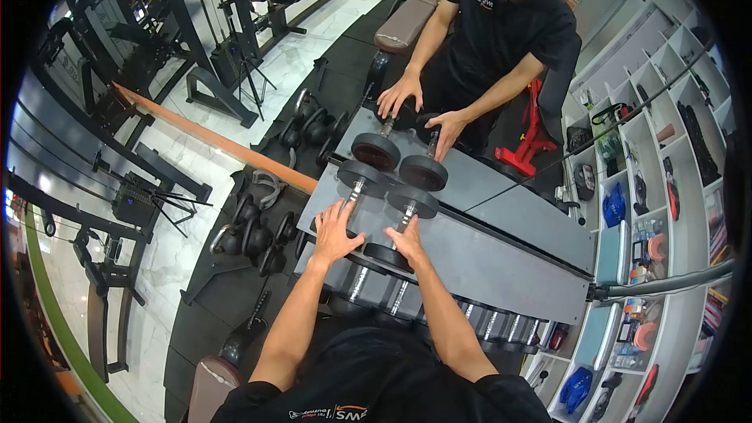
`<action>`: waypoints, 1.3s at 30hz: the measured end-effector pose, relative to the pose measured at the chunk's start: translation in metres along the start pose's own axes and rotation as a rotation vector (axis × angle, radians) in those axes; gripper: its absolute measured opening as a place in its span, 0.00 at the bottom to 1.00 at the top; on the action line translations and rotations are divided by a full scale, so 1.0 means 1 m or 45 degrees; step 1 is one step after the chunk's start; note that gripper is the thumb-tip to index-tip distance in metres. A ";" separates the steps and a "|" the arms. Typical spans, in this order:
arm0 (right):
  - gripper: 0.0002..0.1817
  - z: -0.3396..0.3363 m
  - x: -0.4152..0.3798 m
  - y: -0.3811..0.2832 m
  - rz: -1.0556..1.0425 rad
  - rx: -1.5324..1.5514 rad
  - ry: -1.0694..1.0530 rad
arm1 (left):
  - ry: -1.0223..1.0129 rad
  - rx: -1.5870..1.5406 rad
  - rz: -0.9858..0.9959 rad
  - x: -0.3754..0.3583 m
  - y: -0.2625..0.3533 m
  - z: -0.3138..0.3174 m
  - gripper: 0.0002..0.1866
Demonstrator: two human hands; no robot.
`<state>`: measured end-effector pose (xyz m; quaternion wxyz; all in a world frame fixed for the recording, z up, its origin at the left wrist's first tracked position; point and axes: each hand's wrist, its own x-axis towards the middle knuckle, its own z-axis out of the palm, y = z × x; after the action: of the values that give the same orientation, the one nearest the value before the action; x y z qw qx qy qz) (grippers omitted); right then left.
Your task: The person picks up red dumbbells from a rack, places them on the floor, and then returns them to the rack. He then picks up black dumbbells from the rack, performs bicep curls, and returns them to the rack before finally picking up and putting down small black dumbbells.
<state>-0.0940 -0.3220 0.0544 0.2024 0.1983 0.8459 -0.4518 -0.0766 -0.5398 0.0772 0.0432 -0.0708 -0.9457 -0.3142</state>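
Two dumbbells lie side by side on the grey tabletop (pixel 486 266), close to its mirror edge, their handles pointing away from the person; the left hand (pixel 335 233) is at the handle of the left dumbbell (pixel 362 178), its fingers spread apart over the metal, the thumb held out to the side; whether they grip it firmly, I cannot tell; the right hand (pixel 409 244) is on the handle of the right dumbbell (pixel 413 201), thumb apart from the fingers; how far those fingers close round the bar is hidden; the near head of the right dumbbell sits beside the right hand, while the near end of the left dumbbell is mostly covered

Below the near edge of the tabletop runs a row of smaller dumbbells (pixel 491 323); to the left, kettlebells (pixel 255 240) stand on the black floor mat (pixel 211 298); to the right are white shelves (pixel 627 360) holding a blue bag (pixel 576 388); the mirror (pixel 298 70) reflects the person (pixel 509 31), both hands and both dumbbells
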 end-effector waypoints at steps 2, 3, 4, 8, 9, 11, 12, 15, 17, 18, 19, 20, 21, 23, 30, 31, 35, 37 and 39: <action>0.66 0.011 0.017 -0.002 0.167 0.150 -0.023 | -0.075 0.130 0.013 0.002 0.000 0.000 0.44; 0.66 0.016 0.024 -0.003 0.201 0.151 0.016 | -0.099 0.200 0.024 0.003 0.001 0.001 0.44; 0.66 0.022 0.030 -0.004 0.235 0.153 0.053 | -0.124 0.270 0.034 0.002 0.002 0.001 0.43; 0.65 0.027 0.034 -0.028 0.455 0.260 0.171 | -0.174 0.347 0.059 0.002 0.003 0.002 0.40; 0.63 0.026 0.033 -0.036 0.509 0.257 0.192 | -0.178 0.354 0.065 0.003 0.003 0.002 0.40; 0.59 0.025 0.035 -0.046 0.617 0.249 0.233 | -0.167 0.347 0.071 0.005 0.002 0.003 0.39; 0.56 0.026 0.038 -0.046 0.634 0.261 0.280 | -0.164 0.344 0.072 0.005 0.002 0.003 0.39; 0.50 0.032 0.055 -0.037 0.657 0.374 0.388 | -0.166 0.353 0.061 0.006 0.001 0.006 0.38; 0.48 0.043 0.086 -0.003 0.648 0.558 0.425 | -0.170 0.357 0.047 0.007 0.003 0.007 0.38; 0.38 0.047 0.089 -0.004 0.597 0.603 0.559 | -0.170 0.359 0.040 0.007 0.004 0.007 0.38; 0.35 0.042 0.090 0.001 0.634 0.717 0.387 | -0.170 0.342 0.043 0.008 0.004 0.006 0.38; 0.31 0.032 0.090 0.008 0.670 0.829 0.214 | -0.171 0.324 0.045 0.008 0.004 0.006 0.37; 0.28 0.019 0.086 0.009 0.704 0.939 0.040 | -0.172 0.305 0.048 0.008 0.005 0.006 0.37; 0.16 0.007 0.091 0.026 0.718 1.099 -0.203 | -0.166 0.299 0.046 0.008 0.005 0.006 0.37; 0.14 0.007 0.089 0.030 0.734 1.210 -0.284 | -0.137 0.302 0.051 0.009 0.005 0.008 0.37; 0.14 0.008 0.090 0.030 0.741 1.215 -0.272 | -0.140 0.303 0.050 0.009 0.005 0.008 0.37; 0.15 0.013 0.095 0.030 0.743 1.200 -0.233 | -0.162 0.320 0.032 0.010 0.006 0.006 0.38; 0.15 0.016 0.097 0.028 0.734 1.170 -0.180 | -0.188 0.336 0.013 0.010 0.007 0.006 0.39; 0.15 0.020 0.098 0.027 0.746 1.148 -0.077 | -0.220 0.362 -0.014 0.013 0.010 0.004 0.42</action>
<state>-0.1591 -0.3102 -0.0260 0.2389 0.4802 0.4711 -0.7003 -0.0875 -0.5279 0.0814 -0.0305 -0.0855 -0.9812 -0.1703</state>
